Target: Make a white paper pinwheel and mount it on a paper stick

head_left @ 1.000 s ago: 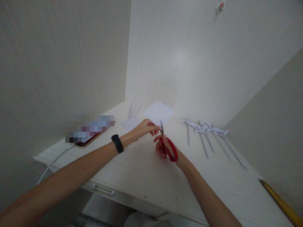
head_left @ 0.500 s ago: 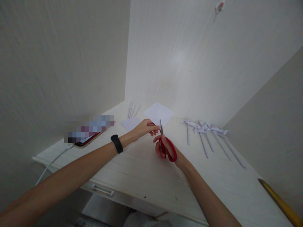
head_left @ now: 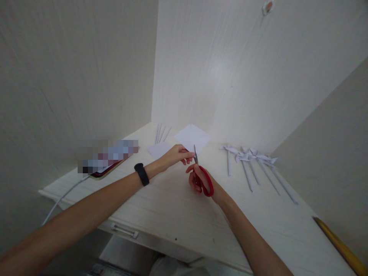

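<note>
Red-handled scissors are in my right hand, whose fingers go round the handles. The blades point up and away, close to the fingertips of my left hand. That hand is closed in a pinch beside the blades; what it holds, if anything, is too small and hidden to name. A black wristband is on my left wrist. Behind the hands lies a square sheet of white paper with a diagonal crease, partly covered by the blades. Another piece of white paper lies left of it, partly behind my left hand.
Several paper pinwheels on sticks lie at the right of the white table. Thin paper strips or sticks lie at the back left. A phone with a white cable is on the left. Walls enclose the table's back and sides.
The scissors' handles have shifted very slightly to the left in my right hand. Both hands stay in nearly the same place, and the papers have not moved.
</note>
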The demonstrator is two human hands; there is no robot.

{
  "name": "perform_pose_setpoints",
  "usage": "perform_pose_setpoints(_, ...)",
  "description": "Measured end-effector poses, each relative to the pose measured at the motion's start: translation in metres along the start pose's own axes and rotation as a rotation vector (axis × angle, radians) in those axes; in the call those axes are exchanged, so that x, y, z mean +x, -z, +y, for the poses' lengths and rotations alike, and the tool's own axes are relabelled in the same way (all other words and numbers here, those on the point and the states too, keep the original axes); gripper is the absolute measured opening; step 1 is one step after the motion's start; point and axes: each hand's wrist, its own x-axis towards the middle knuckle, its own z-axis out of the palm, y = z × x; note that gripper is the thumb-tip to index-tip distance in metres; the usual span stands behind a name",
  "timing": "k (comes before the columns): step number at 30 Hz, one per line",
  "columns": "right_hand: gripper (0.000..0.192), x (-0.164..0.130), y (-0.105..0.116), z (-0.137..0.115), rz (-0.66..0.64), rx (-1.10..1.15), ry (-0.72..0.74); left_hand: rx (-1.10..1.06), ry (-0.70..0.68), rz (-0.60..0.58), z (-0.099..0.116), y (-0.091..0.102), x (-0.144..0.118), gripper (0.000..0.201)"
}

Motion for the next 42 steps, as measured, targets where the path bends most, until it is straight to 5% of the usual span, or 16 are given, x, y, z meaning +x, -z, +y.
perform_pose_setpoints(23,0.033,0.0,-0.002,-0.006,0.025,-0.039,-0.034,-0.003,0.019,0.004,0.001,-0.002,-0.001,0.026)
perform_pose_setpoints(42,0.05,0.001,0.004,0.006,-0.014,-0.031,0.017,0.008,0.018,-0.006,-0.002,-0.001,0.0,0.029)
